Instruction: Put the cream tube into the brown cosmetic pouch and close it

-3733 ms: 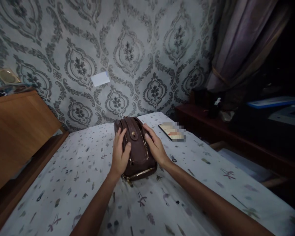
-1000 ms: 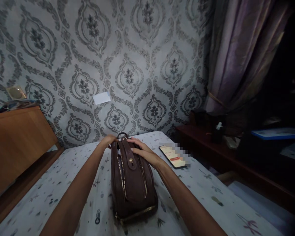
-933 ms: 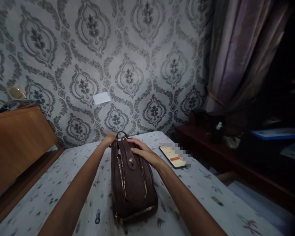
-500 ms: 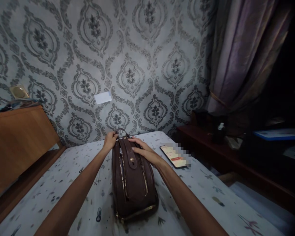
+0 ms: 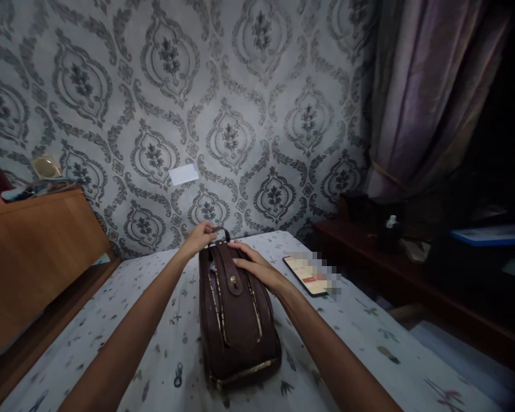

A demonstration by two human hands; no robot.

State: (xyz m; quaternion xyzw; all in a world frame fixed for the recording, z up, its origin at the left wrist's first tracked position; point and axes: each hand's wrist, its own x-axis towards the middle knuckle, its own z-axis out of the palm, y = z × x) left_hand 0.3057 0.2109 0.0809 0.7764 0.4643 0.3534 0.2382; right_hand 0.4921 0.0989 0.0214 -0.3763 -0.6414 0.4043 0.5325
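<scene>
A dark brown leather backpack (image 5: 249, 332) with gold zips lies on its back on the bed, its top end toward the wall. Its short carry handle (image 5: 226, 233) stands up in a loop. At that far end my left hand (image 5: 199, 237) is closed, thumb and fingers pinching the handle's left side. My right hand (image 5: 260, 268) is open, its fingers apart and resting on the bag's upper right side. The front zip on the left gapes a little. A strap flap (image 5: 234, 280) with a gold stud runs down the middle.
Right of the bag lies a lit phone (image 5: 306, 276), partly blurred out, on the patterned sheet (image 5: 343, 337). A wooden headboard-like panel (image 5: 43, 246) rises at left. A dark red shelf (image 5: 335, 229) with a small bottle (image 5: 391, 225) runs along the right. Patterned wallpaper is behind.
My left hand has risen slightly from the bag's top left corner, its fingers now at the handle. The right hand stays on the bag. The whole view has shifted a little.
</scene>
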